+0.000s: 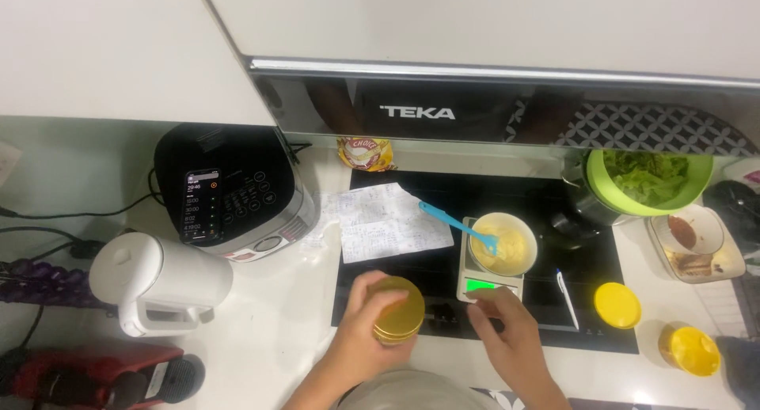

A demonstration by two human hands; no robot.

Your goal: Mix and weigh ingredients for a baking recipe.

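— Closest to us, what have the hands got?

— The left hand (366,331) is wrapped around a gold-lidded jar (398,309), held above the white counter (277,339) at the edge of the black hob (443,196). The right hand (511,327) rests just beside the small kitchen scale (489,277), fingers curled, touching its front edge; it grips nothing.

— And on the scale?

— A white bowl (504,242) of pale batter, with a blue spatula (459,225) leaning in it. A yellow lid (617,305) lies to the right, handwritten paper (392,220) to the left.

— Further back?

— A black multicooker (229,192), a white kettle (158,282), and a green bowl (647,180) of leaves.
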